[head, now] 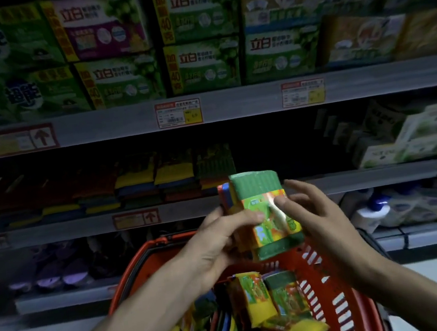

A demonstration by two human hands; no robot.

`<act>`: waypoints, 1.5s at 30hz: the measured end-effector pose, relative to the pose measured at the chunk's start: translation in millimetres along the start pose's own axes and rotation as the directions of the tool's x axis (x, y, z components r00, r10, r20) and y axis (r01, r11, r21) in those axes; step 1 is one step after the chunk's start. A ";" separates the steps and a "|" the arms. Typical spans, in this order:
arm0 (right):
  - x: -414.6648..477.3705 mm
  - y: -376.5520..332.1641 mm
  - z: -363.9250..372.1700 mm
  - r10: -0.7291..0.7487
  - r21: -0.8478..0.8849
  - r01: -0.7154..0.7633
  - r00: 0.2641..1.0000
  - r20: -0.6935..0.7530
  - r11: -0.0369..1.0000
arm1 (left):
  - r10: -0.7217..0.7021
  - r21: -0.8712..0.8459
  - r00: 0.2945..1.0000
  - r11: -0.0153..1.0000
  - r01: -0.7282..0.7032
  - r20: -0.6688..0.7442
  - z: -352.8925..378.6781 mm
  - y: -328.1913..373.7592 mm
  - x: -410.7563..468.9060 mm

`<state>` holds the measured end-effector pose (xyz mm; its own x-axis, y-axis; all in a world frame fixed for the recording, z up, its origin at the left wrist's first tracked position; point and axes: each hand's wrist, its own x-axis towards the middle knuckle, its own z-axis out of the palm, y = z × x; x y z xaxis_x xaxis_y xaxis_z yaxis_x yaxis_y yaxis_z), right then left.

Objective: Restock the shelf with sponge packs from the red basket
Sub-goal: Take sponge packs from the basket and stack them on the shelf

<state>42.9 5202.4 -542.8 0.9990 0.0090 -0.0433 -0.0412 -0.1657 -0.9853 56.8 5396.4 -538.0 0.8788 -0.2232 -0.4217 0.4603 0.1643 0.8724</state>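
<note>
**Pack held over the basket**

The left hand [221, 240] grips a pack [263, 187] from its left side, thumb across the label. The right hand [325, 223] is loose — thumb on the label, fingers spread beside it. The pack stands upright above the red basket [344, 307], which holds spare packs [257, 296] — stacked sponges [155, 179] line the shelf [75, 230] behind.

left hand [218, 239] grips sponge pack [260, 187] | right hand [323, 223] touches it | above red basket [342, 304]
</note>
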 end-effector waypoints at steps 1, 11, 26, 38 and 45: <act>0.9 0.2 -2.6 0.061 0.049 -0.062 0.998 0.019 0.997 | 0.011 0.001 1.000 1.000 -0.011 0.022 1.8 -0.9 0.3; 0.7 -14.9 -13.2 0.107 0.335 -0.185 0.965 0.238 0.924 | 0.040 -0.104 0.997 0.994 -0.032 0.070 21.7 3.6 2.0; 4.4 -12.1 -30.4 -0.163 -0.165 0.263 0.876 0.455 0.951 | -0.134 -0.228 0.989 0.963 0.144 0.061 36.3 14.2 -8.7; -3.3 -12.0 -21.6 -0.141 -0.103 0.184 0.933 0.331 0.978 | -0.087 -0.264 0.992 0.958 0.107 0.086 38.0 13.2 -13.6; -18.6 -3.7 8.0 0.057 0.169 -0.088 0.981 0.183 0.982 | 0.027 -0.304 0.986 0.949 -0.077 -0.164 47.0 -2.3 -7.2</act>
<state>24.3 5210.7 -539.6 0.9752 0.1804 -0.1286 -0.1313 0.0031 -0.9913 43.6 5352.5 -525.3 0.8996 -0.0578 -0.4329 0.4079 0.4656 0.7854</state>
